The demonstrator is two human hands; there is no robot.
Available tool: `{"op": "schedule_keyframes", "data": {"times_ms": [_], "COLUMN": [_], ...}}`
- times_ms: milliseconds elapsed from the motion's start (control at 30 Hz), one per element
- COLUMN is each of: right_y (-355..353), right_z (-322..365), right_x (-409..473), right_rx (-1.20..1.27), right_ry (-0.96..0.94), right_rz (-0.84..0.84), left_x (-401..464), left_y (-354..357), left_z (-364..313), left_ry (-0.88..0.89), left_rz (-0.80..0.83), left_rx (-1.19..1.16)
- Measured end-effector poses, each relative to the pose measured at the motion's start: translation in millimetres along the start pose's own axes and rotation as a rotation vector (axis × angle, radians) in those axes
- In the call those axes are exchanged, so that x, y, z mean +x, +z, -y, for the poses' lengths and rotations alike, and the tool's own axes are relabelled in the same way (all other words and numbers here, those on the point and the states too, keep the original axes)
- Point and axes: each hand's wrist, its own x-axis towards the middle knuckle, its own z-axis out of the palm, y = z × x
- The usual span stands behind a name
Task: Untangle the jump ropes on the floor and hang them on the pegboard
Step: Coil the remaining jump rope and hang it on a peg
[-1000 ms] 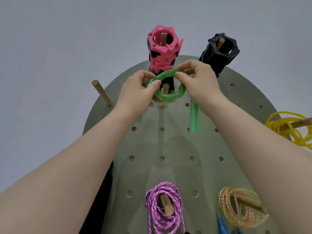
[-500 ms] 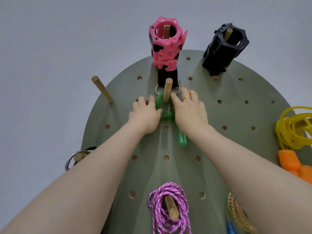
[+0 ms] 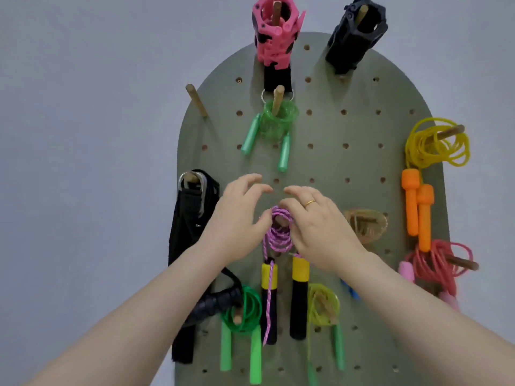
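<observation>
Pegboard (image 3: 348,168) crowded; most pegs carry a coil. Risk, as you'd judge it: your arms cross the lower rows, so a careless drop could brush the purple rope (image 3: 278,235) between your hands and slip it off its peg. Green rope (image 3: 278,121) sits looped on its upper-centre peg, handles dangling, well above both hands. Left hand (image 3: 237,218) and right hand (image 3: 317,224): fingers loosely curved, holding nothing, apart from the green coil.
</observation>
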Motion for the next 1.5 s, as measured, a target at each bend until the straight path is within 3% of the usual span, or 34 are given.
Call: {"op": "schedule_keyframes", "data": {"times_ms": [200, 300, 467, 533, 600, 867, 1000, 1200, 1300, 1500], "right_y": [-41.1, -67.7, -94.8, -103.2, -115.3, -212.9, -268.7, -338.6, -377.8, -479.2], "right_z": [91.6, 140.4, 244.7, 293.6, 339.8, 456.8, 496.8, 577.9, 637.9, 750.2], "right_x": [-112.3, -175.4, -295.5, -331.1, -361.9, -498.7, -535.6, -538.1, -549.2, -612.4], "right_rx": [0.143, 0.339, 0.668, 0.828, 0.916, 1.080, 1.007, 0.923, 0.970, 0.981], "right_ry": [-0.132, -0.040, 0.240, 0.237, 0.176, -0.026, -0.244, -0.531, -0.452, -0.052], "right_rz": [0.206, 0.387, 0.952, 1.181, 1.347, 1.852, 1.993, 1.990, 2.016, 2.055], "left_x": [-167.2, -263.5, -424.5, -479.0, -533.1, -729.5, -777.3, -827.0, -864.3, -974.6], "left_y": [-29.1, -51.9, -101.2, -123.4, -145.5, -251.5, -313.8, -408.8, -454.0, -539.6], "left_z": [-14.7, -30.1, -74.0, -94.1, -119.0, -261.7, -319.6, -367.0, -380.4, -395.7], "left_ry": [-0.128, -0.296, -0.650, -0.764, -0.917, -1.555, -1.821, -2.020, -2.079, -2.121], "left_rz": [0.266, 0.490, 0.895, 1.066, 1.131, 1.083, 0.848, 0.441, 0.371, 0.492], "left_rx": [-0.030, -0.102, -0.178, -0.215, -0.250, -0.297, -0.312, -0.304, -0.313, -0.372]}}
